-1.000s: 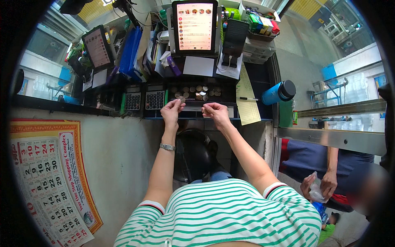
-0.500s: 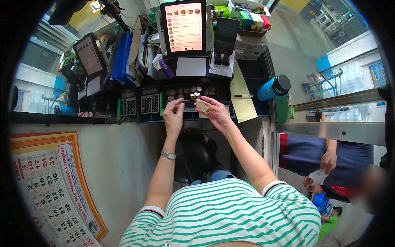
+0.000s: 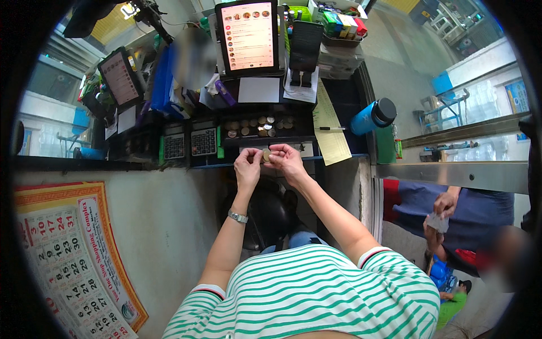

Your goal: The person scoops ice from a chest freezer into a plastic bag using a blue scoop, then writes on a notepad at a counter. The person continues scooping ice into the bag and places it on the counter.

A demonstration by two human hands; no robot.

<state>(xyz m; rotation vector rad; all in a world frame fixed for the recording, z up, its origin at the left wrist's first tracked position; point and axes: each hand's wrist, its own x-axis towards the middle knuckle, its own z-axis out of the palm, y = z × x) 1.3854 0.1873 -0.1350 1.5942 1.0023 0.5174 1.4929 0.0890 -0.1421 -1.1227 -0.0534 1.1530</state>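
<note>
one round coin (image 3: 266,156) shows dull gold, its markings unclear

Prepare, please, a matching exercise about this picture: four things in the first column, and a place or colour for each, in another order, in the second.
Column 1
1. coin
2. wristwatch
3. bottle
4. pen

Column 2
A. blue with a black cap
B. lying across the yellow paper
C. between the left hand and the right hand
D. worn on the left arm

Pairs: 1-C, 2-D, 3-A, 4-B
</note>
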